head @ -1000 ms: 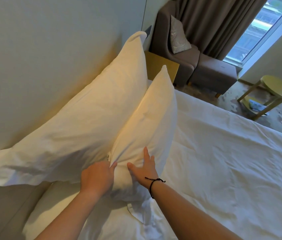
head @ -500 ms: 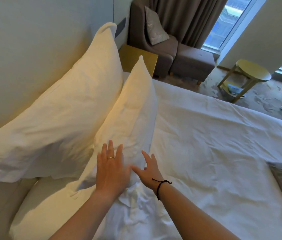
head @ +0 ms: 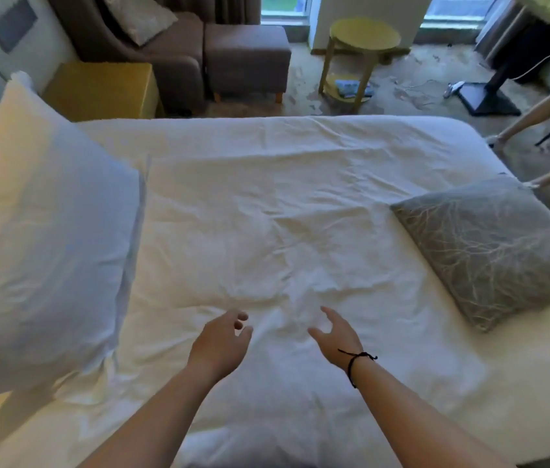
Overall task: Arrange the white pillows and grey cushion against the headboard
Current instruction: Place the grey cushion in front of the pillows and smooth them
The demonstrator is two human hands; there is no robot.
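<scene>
No text, label, brand or number can be read anywhere (the items on the lower shelf of the round side table (head: pixel 364 40) are too blurred).

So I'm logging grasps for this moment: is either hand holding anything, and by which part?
Nothing is held. The left hand and right hand hover with loosely curled fingers over the white bedsheet, clear of the white pillow and the grey cushion.

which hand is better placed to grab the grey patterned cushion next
Probably the right hand: it hangs open over the white sheet on the side where the grey patterned cushion lies; the left hand is farther away.
</scene>
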